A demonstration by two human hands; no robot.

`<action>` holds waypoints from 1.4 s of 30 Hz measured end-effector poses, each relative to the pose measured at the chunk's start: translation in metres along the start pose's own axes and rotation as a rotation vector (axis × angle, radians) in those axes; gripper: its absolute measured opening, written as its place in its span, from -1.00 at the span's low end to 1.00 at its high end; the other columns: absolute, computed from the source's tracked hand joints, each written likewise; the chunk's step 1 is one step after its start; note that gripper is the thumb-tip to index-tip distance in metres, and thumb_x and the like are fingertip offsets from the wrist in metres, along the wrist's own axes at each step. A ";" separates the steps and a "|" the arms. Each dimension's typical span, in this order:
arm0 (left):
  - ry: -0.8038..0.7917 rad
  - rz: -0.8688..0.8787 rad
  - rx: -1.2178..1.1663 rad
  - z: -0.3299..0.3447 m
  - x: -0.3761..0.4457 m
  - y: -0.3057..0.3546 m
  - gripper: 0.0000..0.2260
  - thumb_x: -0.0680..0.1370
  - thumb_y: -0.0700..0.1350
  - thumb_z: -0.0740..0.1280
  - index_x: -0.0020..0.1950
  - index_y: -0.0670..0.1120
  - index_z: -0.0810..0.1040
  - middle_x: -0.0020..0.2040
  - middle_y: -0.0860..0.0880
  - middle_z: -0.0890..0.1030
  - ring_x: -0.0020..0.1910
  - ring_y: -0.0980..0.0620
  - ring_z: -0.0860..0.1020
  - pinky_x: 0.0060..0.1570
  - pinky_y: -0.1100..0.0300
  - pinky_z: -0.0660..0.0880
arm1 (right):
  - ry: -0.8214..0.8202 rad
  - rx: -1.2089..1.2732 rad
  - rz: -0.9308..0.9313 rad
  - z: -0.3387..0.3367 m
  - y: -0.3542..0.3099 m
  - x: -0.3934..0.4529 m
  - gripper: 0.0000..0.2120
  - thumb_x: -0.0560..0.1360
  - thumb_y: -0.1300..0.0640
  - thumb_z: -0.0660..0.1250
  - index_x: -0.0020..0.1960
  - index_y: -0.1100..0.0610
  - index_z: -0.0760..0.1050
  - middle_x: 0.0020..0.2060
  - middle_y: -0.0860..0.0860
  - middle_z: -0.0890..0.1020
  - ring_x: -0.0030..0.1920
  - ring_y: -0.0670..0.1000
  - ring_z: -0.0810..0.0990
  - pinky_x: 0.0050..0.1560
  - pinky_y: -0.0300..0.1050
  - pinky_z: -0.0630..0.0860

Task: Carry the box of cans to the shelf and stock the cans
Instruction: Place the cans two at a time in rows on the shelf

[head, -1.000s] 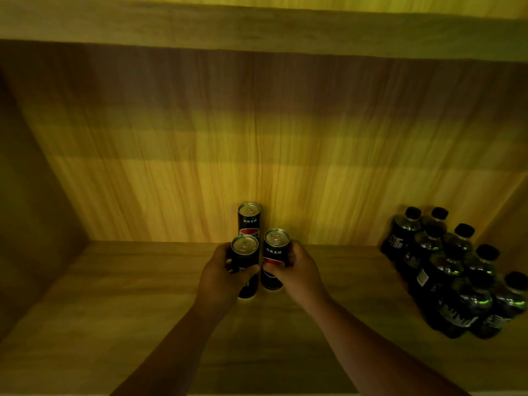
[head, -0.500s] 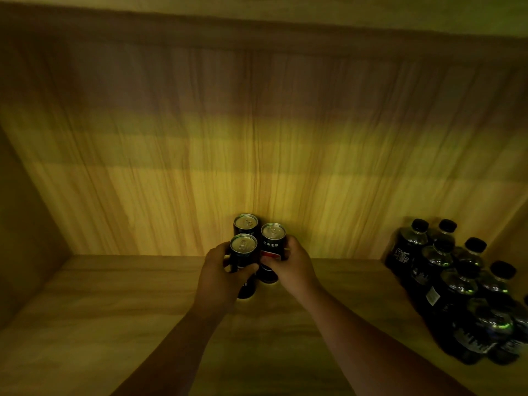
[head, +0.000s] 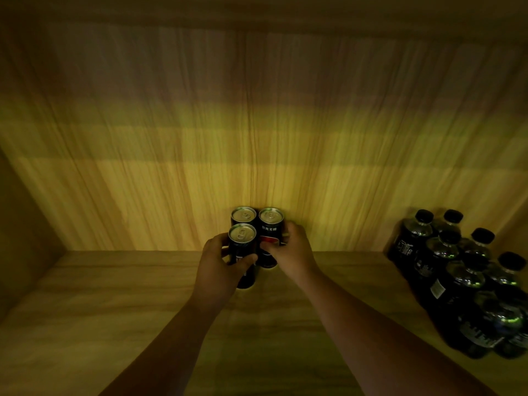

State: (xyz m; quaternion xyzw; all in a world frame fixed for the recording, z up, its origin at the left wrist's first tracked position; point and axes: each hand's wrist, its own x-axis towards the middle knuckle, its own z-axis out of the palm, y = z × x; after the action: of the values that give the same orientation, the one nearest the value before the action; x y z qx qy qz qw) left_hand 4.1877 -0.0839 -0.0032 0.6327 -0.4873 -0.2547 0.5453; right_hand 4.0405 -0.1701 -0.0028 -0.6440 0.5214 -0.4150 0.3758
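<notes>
Three slim black drink cans with silver lids stand upright, close together, on the wooden shelf board (head: 85, 324), near its back wall. The left hand (head: 220, 270) is wrapped around the front can (head: 242, 252), thumb across its side, and grasps it. The right hand (head: 291, 252) grips the right back can (head: 270, 235) (the one with white characters and a red patch on its label). The third can (head: 243, 215) stands behind the front can, free of both hands, and seems to touch the back wall, but I cannot tell. At the right end of the board a group of dark plastic bottles with black caps (head: 457, 281) stands, well apart from the cans.
</notes>
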 end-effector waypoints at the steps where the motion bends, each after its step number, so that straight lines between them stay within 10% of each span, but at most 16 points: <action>1: -0.004 -0.004 -0.008 0.000 0.000 0.000 -0.46 0.38 -0.06 0.56 0.30 0.01 0.45 0.26 0.09 0.48 0.18 0.10 0.53 -0.05 0.40 0.44 | -0.004 -0.002 -0.003 0.000 -0.001 0.000 -0.47 0.36 0.10 0.57 0.28 0.01 0.47 0.16 -0.06 0.59 0.12 -0.10 0.58 0.16 -0.11 0.53; 10: -0.031 -0.040 -0.026 -0.001 -0.003 0.000 -0.41 0.37 -0.01 0.56 0.34 0.02 0.41 0.20 0.14 0.52 0.11 0.20 0.53 0.10 0.21 0.52 | -0.040 -0.039 0.025 -0.005 -0.006 0.003 -0.51 0.37 0.13 0.57 0.25 0.08 0.50 0.10 -0.07 0.65 0.10 -0.05 0.63 0.13 -0.10 0.54; 17: 0.006 -0.088 0.030 -0.005 -0.027 -0.010 -0.19 0.35 0.08 0.56 0.49 -0.04 0.27 0.33 0.00 0.49 0.20 0.08 0.51 0.15 0.11 0.50 | -0.069 -0.149 0.107 -0.023 -0.001 -0.027 -0.51 0.43 -0.06 0.52 0.22 0.10 0.41 0.01 -0.08 0.51 -0.11 -0.15 0.46 -0.26 -0.32 0.35; 26: -0.050 -0.054 0.561 -0.020 -0.099 -0.016 -0.32 0.48 0.41 0.14 0.49 0.06 0.30 0.45 -0.02 0.37 0.41 -0.06 0.36 0.30 -0.05 0.42 | -0.212 -0.505 0.002 -0.044 0.035 -0.103 -0.49 0.58 -0.25 0.19 0.37 0.06 0.41 0.30 0.02 0.50 0.26 0.04 0.51 0.13 -0.07 0.47; 30: -0.105 0.015 0.953 -0.025 -0.136 -0.009 -0.33 0.50 0.40 0.05 0.54 0.13 0.21 0.55 0.01 0.24 0.54 -0.06 0.16 0.46 -0.01 0.19 | -0.383 -0.799 -0.182 -0.055 0.036 -0.137 -0.33 0.59 -0.32 0.04 0.58 -0.01 0.13 0.58 0.01 0.12 0.58 0.07 0.03 0.51 0.06 0.11; 42: -0.188 0.223 1.200 -0.068 -0.222 -0.023 -0.29 0.50 0.40 -0.12 0.58 0.09 0.12 0.60 -0.02 0.11 0.58 -0.09 0.04 0.52 -0.10 0.05 | -0.314 -0.937 -0.317 -0.056 0.036 -0.257 -0.35 0.60 -0.33 -0.03 0.61 -0.10 -0.02 0.61 -0.03 -0.02 0.59 0.05 -0.13 0.56 0.07 -0.08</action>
State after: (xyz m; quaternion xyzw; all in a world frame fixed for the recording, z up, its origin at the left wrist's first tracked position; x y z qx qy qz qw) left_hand 4.1658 0.1434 -0.0525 0.7491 -0.6550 0.0676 0.0723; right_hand 3.9475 0.0734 -0.0514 -0.8688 0.4845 -0.0872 0.0535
